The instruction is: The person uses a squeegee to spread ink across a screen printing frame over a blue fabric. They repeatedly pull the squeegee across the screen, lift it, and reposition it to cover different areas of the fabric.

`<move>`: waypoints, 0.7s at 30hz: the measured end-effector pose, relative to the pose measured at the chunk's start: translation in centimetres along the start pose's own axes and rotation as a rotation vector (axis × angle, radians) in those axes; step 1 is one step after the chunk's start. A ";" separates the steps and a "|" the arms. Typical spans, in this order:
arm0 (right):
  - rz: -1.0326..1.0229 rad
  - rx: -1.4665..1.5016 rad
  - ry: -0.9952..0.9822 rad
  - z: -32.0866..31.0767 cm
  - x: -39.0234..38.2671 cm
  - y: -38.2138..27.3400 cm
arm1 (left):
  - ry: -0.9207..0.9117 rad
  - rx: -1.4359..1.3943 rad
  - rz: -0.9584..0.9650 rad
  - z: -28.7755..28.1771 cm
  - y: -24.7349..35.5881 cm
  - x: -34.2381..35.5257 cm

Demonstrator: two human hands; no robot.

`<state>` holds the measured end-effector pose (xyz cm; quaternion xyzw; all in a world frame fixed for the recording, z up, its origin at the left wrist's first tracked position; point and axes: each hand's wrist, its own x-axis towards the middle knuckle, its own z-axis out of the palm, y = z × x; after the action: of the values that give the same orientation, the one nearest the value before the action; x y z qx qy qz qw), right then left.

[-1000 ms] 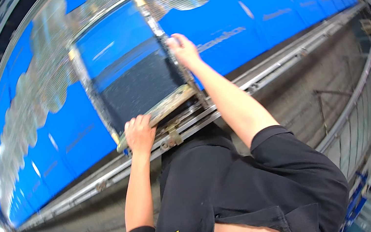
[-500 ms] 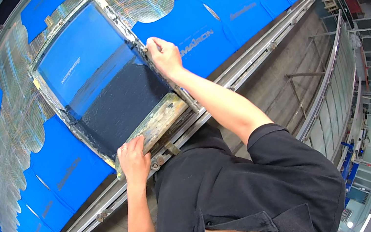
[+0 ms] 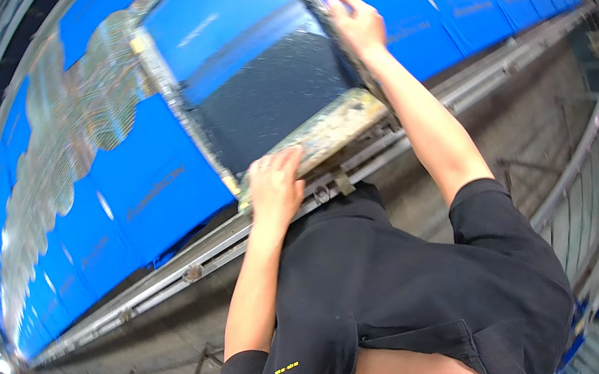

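A screen printing frame (image 3: 172,89) lies over blue fabric pieces on a long table, its rails crusted with old ink. Through the far part of its mesh (image 3: 216,11) shows blue fabric with a small pale print. Dark ink (image 3: 268,100) covers the near part. Along the near end runs a stained board (image 3: 338,130). My left hand (image 3: 275,185) grips the near-left end, fingers laid over the board and the thumb at its edge. My right hand (image 3: 360,24) is closed on the right rail; its fingertips are partly hidden.
Blue fabric pieces (image 3: 155,184) with wavy edges line the table, several on each side of the frame. A shiny patterned tabletop (image 3: 86,132) shows beyond them. A metal rail (image 3: 136,302) with clamps follows the near edge, close to my body. Another railing (image 3: 586,128) stands at right.
My view has swung, so the frame, table and both hands sit farther right and higher in the picture, with some blur. Both hands keep their places on the frame.
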<state>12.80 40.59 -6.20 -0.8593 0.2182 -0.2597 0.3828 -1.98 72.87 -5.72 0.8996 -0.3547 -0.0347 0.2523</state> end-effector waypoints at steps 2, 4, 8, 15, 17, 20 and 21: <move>0.140 0.047 -0.017 1.2 -1.2 1.8 | -0.025 0.039 0.006 0.8 -0.9 -0.8; 0.186 0.077 -0.081 1.9 0.5 5.7 | -0.041 0.072 -0.077 1.2 1.1 1.5; 0.264 0.177 -0.145 3.4 -2.0 7.0 | -0.042 0.099 -0.147 0.7 1.5 0.3; 0.261 0.126 -0.234 5.7 -3.3 7.9 | 0.026 0.119 -0.113 2.7 -0.6 -1.2; 0.279 0.083 -0.286 6.1 -3.0 8.7 | -0.029 0.103 -0.113 1.1 -0.9 -0.1; 0.274 0.176 -0.305 6.5 -2.7 8.9 | 0.009 0.161 -0.081 -1.3 -1.5 2.6; 0.276 0.188 -0.299 6.5 -2.5 9.2 | 0.029 0.165 -0.074 -1.7 -2.4 3.9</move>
<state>13.27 39.94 -17.68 -0.8108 0.2492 -0.0939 0.5213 2.84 72.55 -4.96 0.9303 -0.3191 -0.0016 0.1812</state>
